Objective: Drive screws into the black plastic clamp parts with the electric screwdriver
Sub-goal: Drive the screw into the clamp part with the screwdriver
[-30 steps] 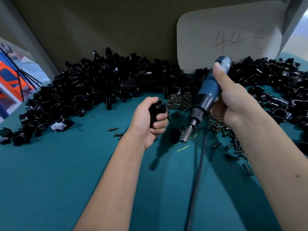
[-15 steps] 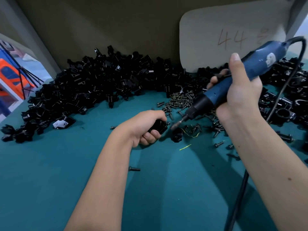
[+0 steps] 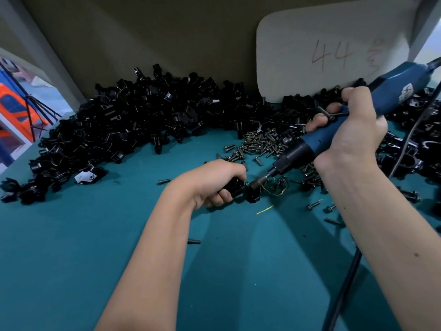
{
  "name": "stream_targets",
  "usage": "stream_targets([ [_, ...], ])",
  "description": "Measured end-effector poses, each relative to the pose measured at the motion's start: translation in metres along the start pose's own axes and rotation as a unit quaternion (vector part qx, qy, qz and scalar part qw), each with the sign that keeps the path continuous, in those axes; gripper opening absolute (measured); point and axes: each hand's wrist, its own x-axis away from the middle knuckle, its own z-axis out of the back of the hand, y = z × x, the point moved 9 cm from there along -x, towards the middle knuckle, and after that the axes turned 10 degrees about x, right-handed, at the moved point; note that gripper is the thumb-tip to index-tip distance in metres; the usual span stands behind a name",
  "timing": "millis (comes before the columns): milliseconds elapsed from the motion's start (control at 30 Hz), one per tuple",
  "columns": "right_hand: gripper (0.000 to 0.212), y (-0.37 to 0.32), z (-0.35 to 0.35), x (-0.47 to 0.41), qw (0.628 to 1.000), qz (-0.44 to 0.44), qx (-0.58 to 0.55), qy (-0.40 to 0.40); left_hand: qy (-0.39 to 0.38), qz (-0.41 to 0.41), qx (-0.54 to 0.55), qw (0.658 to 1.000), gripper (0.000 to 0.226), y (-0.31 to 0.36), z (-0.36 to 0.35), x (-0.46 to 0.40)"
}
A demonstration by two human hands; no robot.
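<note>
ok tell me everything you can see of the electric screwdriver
The electric screwdriver is a slim tool with a blue plastic-looking body, a pale label near its rear, a black collar at the nose and a thin metal bit. It slants down from upper right to lower left above the teal table. The right hand grips its middle. The bit tip meets the black clamp part held in the left hand. A black cable leaves its rear.

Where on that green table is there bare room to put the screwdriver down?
Bare green mat lies near left, between the clamp pile and the left forearm. Crowded: the screw heap, and the loose screws and cord right of the right hand.
</note>
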Motion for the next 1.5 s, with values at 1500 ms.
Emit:
stream_targets([
  [1500,0.021,-0.006,-0.013,0.01,0.998,0.042,-0.027,-0.045,-0.049,0.047,0.05,0.996,0.044,-0.009,-0.01,0.002],
])
